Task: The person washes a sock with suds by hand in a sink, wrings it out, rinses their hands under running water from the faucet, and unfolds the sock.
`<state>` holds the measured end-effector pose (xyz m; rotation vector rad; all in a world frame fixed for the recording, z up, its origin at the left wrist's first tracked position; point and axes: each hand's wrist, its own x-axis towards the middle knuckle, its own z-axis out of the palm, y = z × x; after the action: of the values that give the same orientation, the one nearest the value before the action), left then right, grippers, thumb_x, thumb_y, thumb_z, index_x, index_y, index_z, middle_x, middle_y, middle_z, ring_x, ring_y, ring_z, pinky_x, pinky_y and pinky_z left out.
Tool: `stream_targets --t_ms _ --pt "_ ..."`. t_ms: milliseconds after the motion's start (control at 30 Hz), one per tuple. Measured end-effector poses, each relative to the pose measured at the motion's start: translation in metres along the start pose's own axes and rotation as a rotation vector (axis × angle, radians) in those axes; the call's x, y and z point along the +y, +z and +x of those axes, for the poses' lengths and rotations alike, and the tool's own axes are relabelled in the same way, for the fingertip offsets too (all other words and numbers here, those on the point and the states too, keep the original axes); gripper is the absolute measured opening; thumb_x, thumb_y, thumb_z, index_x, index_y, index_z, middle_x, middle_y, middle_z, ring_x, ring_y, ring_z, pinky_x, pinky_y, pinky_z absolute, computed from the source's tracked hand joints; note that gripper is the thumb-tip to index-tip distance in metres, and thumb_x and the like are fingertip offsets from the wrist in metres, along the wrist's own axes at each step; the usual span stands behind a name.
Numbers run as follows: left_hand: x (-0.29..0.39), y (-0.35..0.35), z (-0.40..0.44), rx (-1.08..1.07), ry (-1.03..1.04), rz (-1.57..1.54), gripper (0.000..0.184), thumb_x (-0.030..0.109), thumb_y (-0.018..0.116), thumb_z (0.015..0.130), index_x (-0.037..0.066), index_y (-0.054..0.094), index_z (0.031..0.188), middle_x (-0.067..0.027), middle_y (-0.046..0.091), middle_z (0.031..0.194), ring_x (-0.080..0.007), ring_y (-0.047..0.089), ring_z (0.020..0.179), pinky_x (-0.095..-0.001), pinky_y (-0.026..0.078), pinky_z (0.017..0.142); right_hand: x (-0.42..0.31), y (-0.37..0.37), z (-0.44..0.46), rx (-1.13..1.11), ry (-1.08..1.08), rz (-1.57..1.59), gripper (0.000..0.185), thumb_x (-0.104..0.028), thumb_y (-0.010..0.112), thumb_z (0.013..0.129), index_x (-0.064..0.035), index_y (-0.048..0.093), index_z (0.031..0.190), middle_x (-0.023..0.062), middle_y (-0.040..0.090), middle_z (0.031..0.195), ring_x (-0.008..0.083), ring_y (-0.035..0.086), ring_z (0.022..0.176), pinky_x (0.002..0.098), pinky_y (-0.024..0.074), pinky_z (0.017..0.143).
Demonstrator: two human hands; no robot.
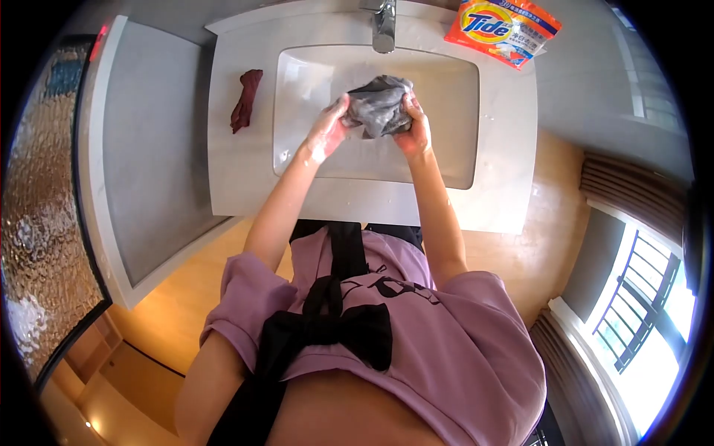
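A wet, crumpled grey cloth (379, 110) with soapy suds on it is held up over the white sink (446, 160). My left hand (329, 130) grips its left side, thumb on top and suds on the wrist. The right side of the cloth is pinched by my right hand (415, 128), fingers partly hidden behind the fabric. What kind of garment the cloth is, I cannot tell.
Behind the sink stands a chrome faucet (384, 30). An orange Tide detergent bag (502, 30) lies at the counter's back right corner. On the left of the white counter (242, 175) rests a dark red twisted cloth (246, 101).
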<state>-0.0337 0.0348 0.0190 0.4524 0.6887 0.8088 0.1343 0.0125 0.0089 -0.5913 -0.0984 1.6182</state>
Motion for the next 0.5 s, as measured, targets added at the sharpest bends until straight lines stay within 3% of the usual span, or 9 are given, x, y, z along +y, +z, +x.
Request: stream_targets --t_ms 33,67,167,267,300,367,400,467,500 --pt "0.002 0.015 -0.009 -0.012 0.063 -0.013 0.056 0.049 0.043 0.08 0.002 0.045 0.11 -0.0073 0.053 0.105 -0.0171 0.051 0.096 -0.0324 0.038 0.087 -0.005 0.025 -0.009 -0.038 -0.025 -0.017 0.027 -0.021 0.044 0.086 -0.0046 0.045 0.107 0.0062 0.054 0.096 0.016 0.053 0.089 0.0286 0.0419 0.082" --pt "-0.001 0.018 -0.007 -0.009 0.065 -0.013 0.056 0.049 0.043 0.08 0.002 0.045 0.11 -0.0073 0.053 0.105 -0.0171 0.051 0.096 -0.0324 0.038 0.087 -0.003 0.029 -0.011 -0.039 -0.021 -0.016 0.027 -0.021 0.044 0.086 -0.0046 0.045 0.107 0.0062 0.054 0.096 0.016 0.053 0.089 0.0286 0.0419 0.082" --pt "-0.009 0.012 0.008 0.09 0.027 -0.149 0.066 0.059 0.027 0.08 0.005 0.044 0.113 -0.0063 0.051 0.111 -0.0175 0.048 0.103 -0.0331 0.037 0.089 0.003 0.063 -0.029 0.117 0.045 -0.499 0.027 -0.023 0.047 0.084 -0.0015 0.051 0.1 0.0066 0.056 0.092 0.0131 0.053 0.084 0.0253 0.0429 0.074" --pt "-0.016 -0.01 0.022 0.187 0.018 -0.02 0.049 0.049 0.038 0.083 0.006 0.048 0.104 -0.0041 0.052 0.085 -0.015 0.051 0.079 -0.0297 0.043 0.075 0.016 0.086 -0.044 -0.145 -0.257 -1.098 0.022 -0.025 0.065 0.07 -0.0042 0.06 0.074 0.0052 0.059 0.07 0.0124 0.053 0.062 0.0247 0.0435 0.058" --pt "-0.008 -0.008 0.023 -0.029 -0.061 -0.14 0.041 0.044 0.04 0.083 0.007 0.049 0.098 -0.0024 0.052 0.082 -0.0144 0.051 0.076 -0.0293 0.043 0.071 0.021 0.09 -0.043 -0.149 -0.259 -1.097 0.022 -0.025 0.065 0.07 -0.0042 0.06 0.074 0.0052 0.059 0.07 0.0124 0.053 0.062 0.0247 0.0435 0.058" --pt "0.007 -0.005 0.024 -0.451 -0.284 -0.312 0.025 0.034 0.045 0.082 0.01 0.051 0.086 0.0009 0.052 0.077 -0.0131 0.05 0.068 -0.0283 0.044 0.064 0.027 0.095 -0.04 -0.001 -0.372 -1.614 0.024 -0.027 0.068 0.066 -0.0042 0.06 0.062 0.0062 0.054 0.052 0.0136 0.05 0.048 0.0268 0.0422 0.049" --pt "-0.004 -0.014 0.025 -0.301 -0.152 -0.271 0.024 0.033 0.045 0.082 0.01 0.051 0.086 0.0013 0.053 0.079 -0.0131 0.052 0.07 -0.028 0.045 0.064 0.028 0.094 -0.034 -0.001 -0.374 -1.612 0.024 -0.027 0.068 0.066 -0.0042 0.06 0.062 0.0062 0.054 0.052 0.0136 0.05 0.048 0.0268 0.0422 0.049" --pt "0.009 0.045 -0.003 0.156 0.01 -0.266 0.025 0.031 0.043 0.084 0.008 0.052 0.087 -0.0017 0.055 0.082 -0.0147 0.054 0.073 -0.0286 0.046 0.066 0.03 0.092 -0.016 0.204 -0.702 -1.573 0.029 -0.029 0.068 0.065 -0.0016 0.058 0.059 0.0083 0.049 0.046 0.0146 0.048 0.043 0.0291 0.0412 0.045" --pt "0.02 0.062 -0.013 0.187 -0.015 -0.135 0.025 0.029 0.041 0.085 0.008 0.052 0.09 -0.004 0.055 0.083 -0.0158 0.055 0.076 -0.0291 0.046 0.067 0.027 0.092 -0.01 0.331 -0.652 -1.568 0.032 -0.029 0.067 0.065 0.001 0.059 0.062 0.0104 0.052 0.049 0.0163 0.051 0.046 0.0301 0.0424 0.046"
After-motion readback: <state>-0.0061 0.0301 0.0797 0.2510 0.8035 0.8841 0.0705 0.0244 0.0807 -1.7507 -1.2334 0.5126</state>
